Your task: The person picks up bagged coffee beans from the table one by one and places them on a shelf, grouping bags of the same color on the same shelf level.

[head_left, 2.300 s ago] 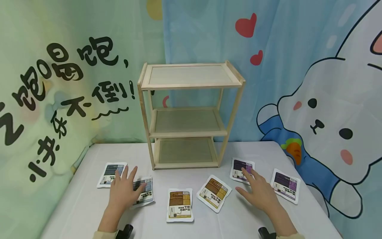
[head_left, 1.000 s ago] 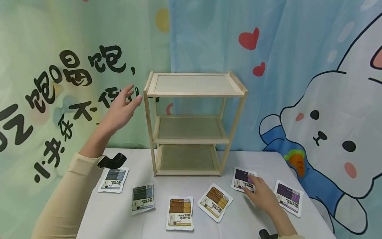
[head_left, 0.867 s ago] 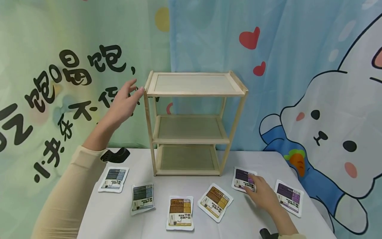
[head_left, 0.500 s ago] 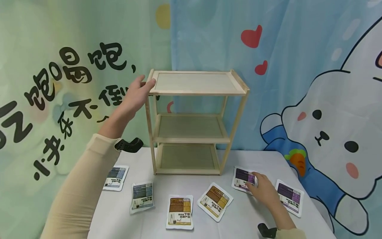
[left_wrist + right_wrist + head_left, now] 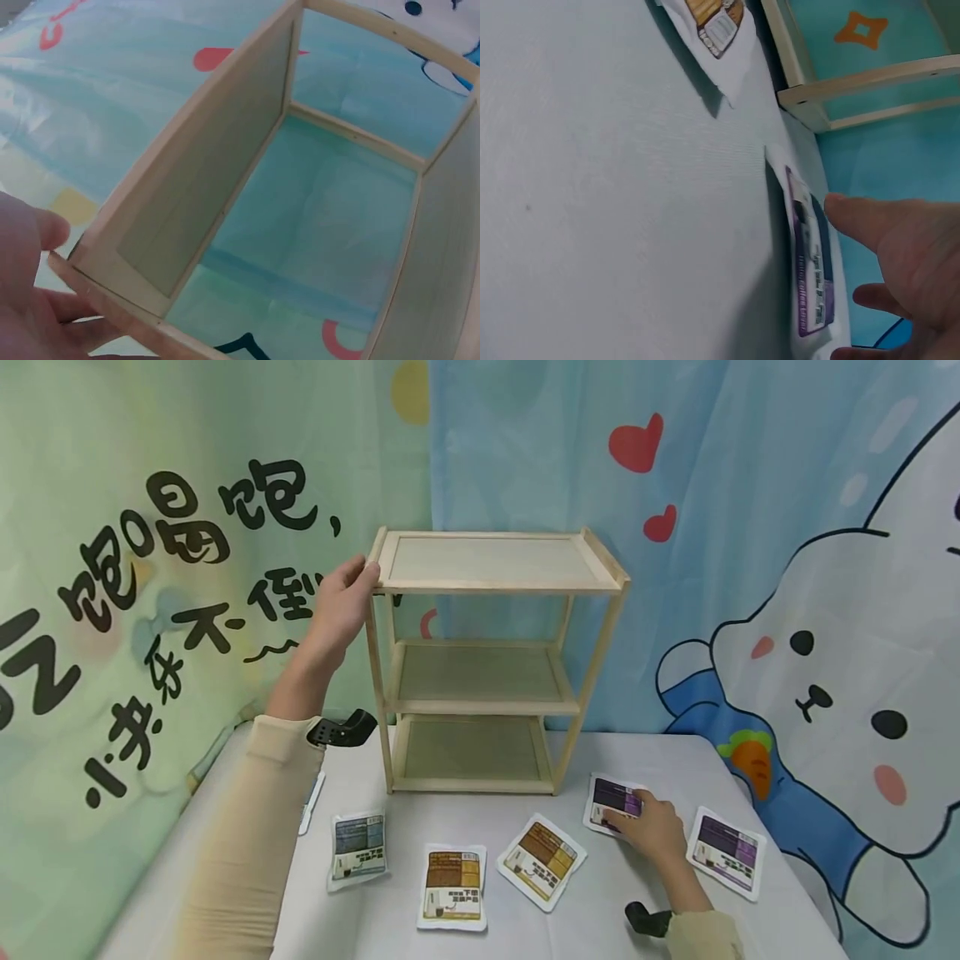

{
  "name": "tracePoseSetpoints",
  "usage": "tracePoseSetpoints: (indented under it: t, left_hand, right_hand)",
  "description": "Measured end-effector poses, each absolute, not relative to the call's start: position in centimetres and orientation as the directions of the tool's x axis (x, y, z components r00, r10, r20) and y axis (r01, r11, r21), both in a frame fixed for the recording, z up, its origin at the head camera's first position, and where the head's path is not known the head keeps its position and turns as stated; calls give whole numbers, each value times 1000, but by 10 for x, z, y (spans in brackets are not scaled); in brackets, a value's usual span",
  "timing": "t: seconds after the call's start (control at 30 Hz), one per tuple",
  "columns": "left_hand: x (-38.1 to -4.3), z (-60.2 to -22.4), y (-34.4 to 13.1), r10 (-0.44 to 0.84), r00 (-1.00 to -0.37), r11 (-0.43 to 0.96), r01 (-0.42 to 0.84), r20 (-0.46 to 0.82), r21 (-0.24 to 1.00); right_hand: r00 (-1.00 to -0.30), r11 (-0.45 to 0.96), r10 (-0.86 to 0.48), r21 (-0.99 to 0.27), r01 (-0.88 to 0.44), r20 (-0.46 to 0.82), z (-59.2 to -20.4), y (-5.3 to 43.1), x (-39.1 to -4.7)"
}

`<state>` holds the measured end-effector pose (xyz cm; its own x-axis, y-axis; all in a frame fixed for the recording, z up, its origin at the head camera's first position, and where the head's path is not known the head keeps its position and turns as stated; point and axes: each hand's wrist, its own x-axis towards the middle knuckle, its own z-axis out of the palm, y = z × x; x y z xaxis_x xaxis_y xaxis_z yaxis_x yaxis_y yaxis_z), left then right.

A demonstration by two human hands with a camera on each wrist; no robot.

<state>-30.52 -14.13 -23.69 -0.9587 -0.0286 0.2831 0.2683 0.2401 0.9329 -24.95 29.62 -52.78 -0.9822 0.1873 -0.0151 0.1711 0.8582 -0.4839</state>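
Note:
A three-tier wooden shelf rack [image 5: 491, 586] stands at the back of the table. My left hand [image 5: 341, 610] grips its upper left corner; in the left wrist view the thumb lies on one side of the end rail [image 5: 124, 319] and the fingers on the other. My right hand [image 5: 654, 833] is over a white pouch with a purple label [image 5: 611, 800], covering part of its right side. In the right wrist view, the thumb and fingers are spread beside that pouch [image 5: 810, 262], not curled round it. A second purple-label pouch [image 5: 726, 852] lies to the right.
Two brown-and-yellow pouches [image 5: 452, 887] [image 5: 542, 862] lie at the table's front middle. A blue-grey pouch [image 5: 358, 847] is left of them; another pouch [image 5: 311, 803] is mostly hidden behind the left sleeve. Printed curtains [image 5: 510, 460] hang behind the white-covered table [image 5: 525, 935].
My left hand has left the blue-grey pouches, risen to the rack and taken hold of its upper left corner. My right hand has stayed about the same purple-label pouch.

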Motion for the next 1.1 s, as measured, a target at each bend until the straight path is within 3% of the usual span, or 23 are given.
tracePoseSetpoints:
  t: [0.33, 0.8, 1.1]
  left_hand:
    - [-308, -240, -129, -57, -944, 251, 302, 326, 920]
    - [-307, -241, -123, -58, -926, 261, 345, 372, 901]
    - [-307, -244, -124, -78, -922, 295, 342, 379, 892]
  right_hand:
    - [-965, 837, 262, -502, 217, 20, -543, 295, -256]
    - [-953, 652, 290, -746, 133, 84, -541, 290, -258]
    - [-954, 611, 293, -781, 132, 68, -536, 289, -255]
